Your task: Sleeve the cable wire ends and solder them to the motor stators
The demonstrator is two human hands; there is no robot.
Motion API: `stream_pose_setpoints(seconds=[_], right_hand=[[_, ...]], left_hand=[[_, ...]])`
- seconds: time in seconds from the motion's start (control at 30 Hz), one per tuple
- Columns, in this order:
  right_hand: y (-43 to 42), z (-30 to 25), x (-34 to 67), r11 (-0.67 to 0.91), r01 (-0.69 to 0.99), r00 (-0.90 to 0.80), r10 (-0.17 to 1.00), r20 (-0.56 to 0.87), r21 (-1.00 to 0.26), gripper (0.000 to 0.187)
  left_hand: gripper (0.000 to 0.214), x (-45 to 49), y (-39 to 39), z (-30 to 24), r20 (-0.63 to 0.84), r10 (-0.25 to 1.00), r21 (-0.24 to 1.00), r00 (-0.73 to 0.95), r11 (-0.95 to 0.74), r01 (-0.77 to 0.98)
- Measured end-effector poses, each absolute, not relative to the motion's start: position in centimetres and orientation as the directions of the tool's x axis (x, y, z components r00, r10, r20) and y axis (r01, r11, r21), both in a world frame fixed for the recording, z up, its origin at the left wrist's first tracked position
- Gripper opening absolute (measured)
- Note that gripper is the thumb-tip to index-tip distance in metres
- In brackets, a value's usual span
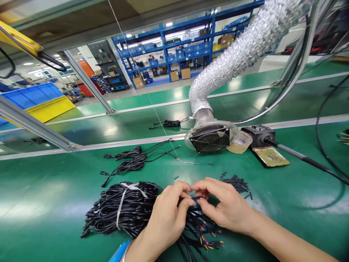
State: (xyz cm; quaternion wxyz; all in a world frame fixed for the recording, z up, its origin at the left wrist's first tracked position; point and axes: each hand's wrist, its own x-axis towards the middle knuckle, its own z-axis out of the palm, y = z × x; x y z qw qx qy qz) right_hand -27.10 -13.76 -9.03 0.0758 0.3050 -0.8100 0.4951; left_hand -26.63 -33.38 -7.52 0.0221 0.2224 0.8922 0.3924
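Both hands meet over a bundle of black cables (128,207) tied with a white strap. My left hand (169,211) is closed, thumb and forefinger pinching one black cable (195,198) close to its end. My right hand (225,203) pinches at the tip of that cable, where a bit of red and yellow wire shows; its fingers partly hide what else they hold. Below the hands fan out several stripped cable ends (205,236) with red, yellow and black wires. Short black tube pieces (237,183) lie heaped just beyond my right hand.
Two coiled cables (135,160) lie behind the bundle, and another (171,123) is on the far ledge. A fume extractor fan (209,140) hangs from a silver duct (231,58). Right of it, a soldering iron (297,156) rests in its stand (257,134). Thin wire (188,162) dangles from above.
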Motion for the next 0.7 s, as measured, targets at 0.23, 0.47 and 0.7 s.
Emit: stream_pose_setpoints(seconds=[0.23, 0.47, 0.7], right_hand=[[-13.6, -9.1, -27.4, 0.325, -0.596, -0.753, -0.542, 0.372, -0.734, 0.027], [-12.7, -8.9, -27.2, 0.434, -0.489, -0.729, -0.68, 0.081, -0.757, 0.05], [-12.6, -9.0, -26.9, 0.475, -0.459, -0.73, -0.683, 0.014, -0.751, 0.047]], left_hand=[[0.019, -26.3, -33.3, -7.4, 0.072, 0.44, 0.615, -0.895, 0.687, 0.387], [0.026, -25.9, -35.3, -4.3, 0.149, 0.463, 0.492, -0.874, 0.732, 0.472], [0.034, -24.9, -43.4, 0.9, 0.171, 0.439, 0.245, -0.882, 0.848, 0.47]])
